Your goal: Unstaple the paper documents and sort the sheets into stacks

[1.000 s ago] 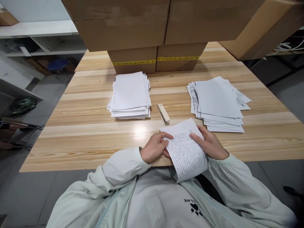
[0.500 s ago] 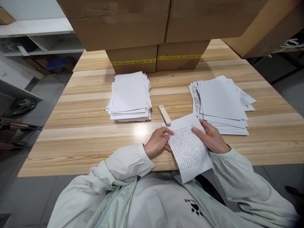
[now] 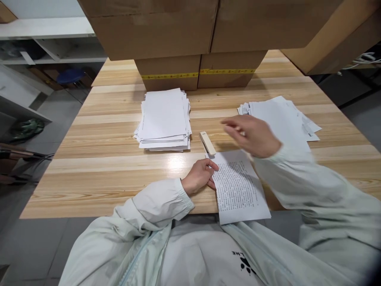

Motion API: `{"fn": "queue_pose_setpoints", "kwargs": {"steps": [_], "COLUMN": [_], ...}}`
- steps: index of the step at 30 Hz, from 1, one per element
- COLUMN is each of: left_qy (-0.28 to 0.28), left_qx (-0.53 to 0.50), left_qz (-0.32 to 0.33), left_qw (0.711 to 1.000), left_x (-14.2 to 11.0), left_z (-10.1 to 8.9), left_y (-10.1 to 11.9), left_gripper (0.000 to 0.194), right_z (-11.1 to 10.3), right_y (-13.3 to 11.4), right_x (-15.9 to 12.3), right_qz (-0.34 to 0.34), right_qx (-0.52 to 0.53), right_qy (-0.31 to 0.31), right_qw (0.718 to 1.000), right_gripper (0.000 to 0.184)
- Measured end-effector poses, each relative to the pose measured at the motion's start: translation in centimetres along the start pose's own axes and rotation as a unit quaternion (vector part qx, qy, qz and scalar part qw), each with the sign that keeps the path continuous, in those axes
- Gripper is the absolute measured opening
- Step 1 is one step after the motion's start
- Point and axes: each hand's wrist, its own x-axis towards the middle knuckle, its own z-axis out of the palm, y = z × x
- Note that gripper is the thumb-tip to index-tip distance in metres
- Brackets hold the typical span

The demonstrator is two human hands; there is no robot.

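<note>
My left hand pinches the left edge of a printed sheet of paper between thumb and fingers. The sheet lies at the table's front, its lower end reaching past the edge. Above the sheet's upper right hangs my right hand, slightly blurred, fingers loosely bent and apart, with nothing seen in them. A cream stapler rests on the table just beyond the sheet's top left corner, left of my right hand.
A stack of paper stands left of the stapler. To the right, a looser pile of paper is partly covered by my right arm. Large cardboard boxes with yellow tape block the table's far side.
My right hand has let go of the sheet's right edge and risen up and left towards the stapler. The sheet now lies flatter, while my left hand keeps its hold.
</note>
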Motion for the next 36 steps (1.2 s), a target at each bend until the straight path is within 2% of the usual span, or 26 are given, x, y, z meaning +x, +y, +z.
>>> {"fn": "queue_pose_setpoints", "kwargs": {"steps": [4, 7, 11, 18, 26, 29, 32, 36], "left_qy": [0.006, 0.008, 0.006, 0.003, 0.001, 0.006, 0.005, -0.017], "left_qx": [-0.003, -0.008, -0.012, -0.013, -0.018, -0.015, -0.006, 0.02], "left_qz": [-0.002, -0.002, 0.0, -0.008, -0.008, 0.001, 0.006, 0.017], "left_qw": [1.0, 1.0, 1.0, 1.0, 1.0, 1.0, 1.0, 1.0], "left_x": [0.1, 0.1, 0.2, 0.1, 0.1, 0.2, 0.1, -1.2], "left_z": [0.0, 0.0, -0.1, -0.1, -0.2, -0.2, -0.3, -0.2], "left_y": [0.0, -0.1, -0.2, -0.1, -0.3, -0.2, -0.2, -1.1], "left_gripper": [0.018, 0.018, 0.015, 0.014, 0.013, 0.015, 0.016, 0.013], "right_z": [6.8, 9.6, 10.4, 11.2, 11.5, 11.1, 8.9, 3.3], "right_y": [-2.5, -2.9, -2.5, -2.8, -2.9, -3.1, -3.3, -2.8], "right_x": [3.9, 4.7, 4.4, 3.7, 3.5, 3.7, 4.0, 2.2], "right_qz": [-0.075, -0.07, -0.033, -0.02, -0.017, -0.017, -0.047, -0.049], "right_qx": [-0.025, -0.025, -0.017, -0.041, -0.055, -0.044, -0.041, 0.005], "right_qy": [-0.039, -0.07, -0.059, -0.027, -0.02, 0.008, 0.06, 0.122], "right_qw": [0.996, 0.995, 0.998, 0.999, 0.998, 0.999, 0.996, 0.991], "right_gripper": [0.037, 0.039, 0.039, 0.037, 0.036, 0.038, 0.045, 0.038]}}
